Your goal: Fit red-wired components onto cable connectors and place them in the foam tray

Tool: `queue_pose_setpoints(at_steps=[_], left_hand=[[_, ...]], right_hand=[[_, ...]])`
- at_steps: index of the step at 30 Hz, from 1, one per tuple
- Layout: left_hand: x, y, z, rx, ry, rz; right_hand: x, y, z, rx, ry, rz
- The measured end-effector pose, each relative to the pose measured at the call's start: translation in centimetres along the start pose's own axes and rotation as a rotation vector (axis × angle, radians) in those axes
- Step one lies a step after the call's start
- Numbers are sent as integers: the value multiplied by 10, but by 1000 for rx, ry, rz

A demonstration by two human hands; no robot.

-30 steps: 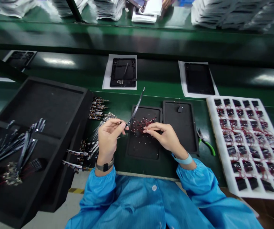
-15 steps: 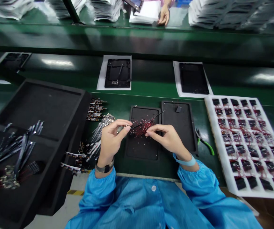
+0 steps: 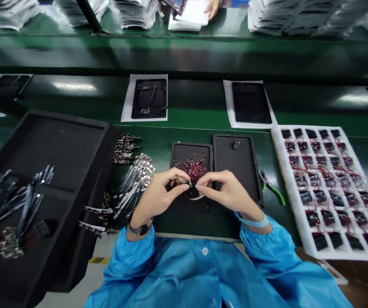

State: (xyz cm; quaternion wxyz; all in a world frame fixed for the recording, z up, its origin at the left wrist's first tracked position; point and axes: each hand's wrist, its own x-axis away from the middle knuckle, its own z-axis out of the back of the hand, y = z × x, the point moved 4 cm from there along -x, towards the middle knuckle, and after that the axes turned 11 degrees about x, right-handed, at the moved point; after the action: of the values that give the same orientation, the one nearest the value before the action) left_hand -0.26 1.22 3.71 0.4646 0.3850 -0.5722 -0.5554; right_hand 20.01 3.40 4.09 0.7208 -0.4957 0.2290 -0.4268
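My left hand pinches a small circuit board between thumb and fingertips. A ribbon strip curves beneath the fingertips, apparently part of that board. Almost touching it, my right hand is closed in a pinch; whatever lies between its fingertips is too small to name. Just beyond both hands, a pile of small parts with red wires sits in a shallow black tray. Several circuit boards with ribbon cables lie fanned out left of my left hand.
A second black tray holds a small black part. Green-handled pliers lie beside it. A white foam tray of wired black parts is at right, large black bins at left. Tablet housings rest on the line behind.
Both hands have come closer together and nearer to me. The dark strip that stretched up and right from my left fingers now curves below them. The co-worker's hand has shifted onto the white stack.
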Motion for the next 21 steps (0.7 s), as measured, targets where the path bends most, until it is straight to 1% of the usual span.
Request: queue_pose_setpoints(at_steps=[3,6,14,21], left_hand=[[-3,7,-5,-70,-79,-54],[-6,10,-8,-105,-118,-76],[-10,8,-12,-126,-159,-50],[-12,6,-13,-129,-161,-33]], right_hand=[[0,2,-1,0,-44,-29],[0,2,-2,-19,-95,-37],[1,8,-4,-23,-128,-72],[-1,9,-6,-48,-148,-83]])
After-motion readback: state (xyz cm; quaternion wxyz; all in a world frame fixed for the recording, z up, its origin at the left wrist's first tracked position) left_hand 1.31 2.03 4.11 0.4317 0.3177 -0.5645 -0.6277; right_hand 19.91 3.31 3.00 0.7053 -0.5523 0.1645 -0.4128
